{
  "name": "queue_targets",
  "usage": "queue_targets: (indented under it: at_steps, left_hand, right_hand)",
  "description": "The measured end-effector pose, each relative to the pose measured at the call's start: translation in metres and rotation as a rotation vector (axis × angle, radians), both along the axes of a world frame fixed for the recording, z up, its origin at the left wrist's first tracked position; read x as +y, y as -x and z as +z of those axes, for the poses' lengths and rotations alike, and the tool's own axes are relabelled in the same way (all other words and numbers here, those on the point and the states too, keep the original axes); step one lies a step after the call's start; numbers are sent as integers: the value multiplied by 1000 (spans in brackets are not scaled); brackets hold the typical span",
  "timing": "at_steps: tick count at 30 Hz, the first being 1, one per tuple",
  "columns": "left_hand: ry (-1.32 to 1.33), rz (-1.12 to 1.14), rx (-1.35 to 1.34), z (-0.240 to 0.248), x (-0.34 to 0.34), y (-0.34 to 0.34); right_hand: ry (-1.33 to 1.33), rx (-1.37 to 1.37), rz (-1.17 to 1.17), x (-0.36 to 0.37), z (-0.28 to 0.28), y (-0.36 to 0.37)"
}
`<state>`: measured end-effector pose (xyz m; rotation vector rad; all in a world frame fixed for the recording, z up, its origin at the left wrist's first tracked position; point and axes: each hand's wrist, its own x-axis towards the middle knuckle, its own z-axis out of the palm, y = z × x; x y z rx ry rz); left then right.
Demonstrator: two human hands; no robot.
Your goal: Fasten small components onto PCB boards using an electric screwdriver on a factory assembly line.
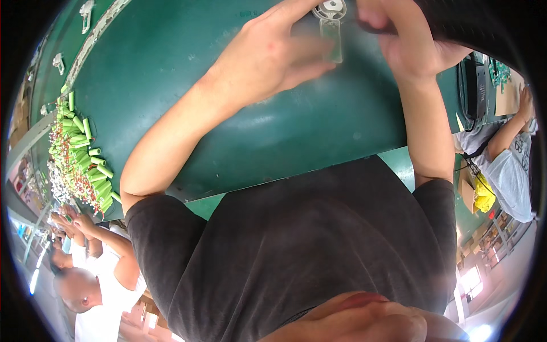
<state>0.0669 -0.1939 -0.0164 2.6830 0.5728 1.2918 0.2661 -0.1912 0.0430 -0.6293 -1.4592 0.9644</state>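
Observation:
Near the top edge lies a small piece with a round, pale spoked head [330, 9] and a clear, flat, handle-like body [331, 41] below it. My left hand [270, 54] reaches it from the left. One finger stretches up beside the round head, while the others, blurred by motion, overlap or border the clear body; their grip is unclear. On the other side, my right hand [413, 48] is closed, thumb and fingers curled together. A thin dark thing shows by its fingertips, too blurred to name. The upper frame edge cuts off part of both hands.
A heap of light-green cylinders with wires [85, 154] lies along the left of the green table [273, 131]. White parts [86, 16] sit beyond a worn rail [94, 43]. At right is a black device [474, 88]. Other people [97, 285] sit left and right [507, 165].

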Motion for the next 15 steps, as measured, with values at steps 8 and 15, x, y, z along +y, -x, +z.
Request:
queue_targets:
  at_steps: [8, 15]
  left_hand:
    - [457, 88, 261, 44, -15, -3]
    - [206, 59, 142, 29, -10, 0]
  right_hand:
    - [-26, 73, 69, 4, -7, 4]
    - [19, 303, 132, 2, 0, 20]
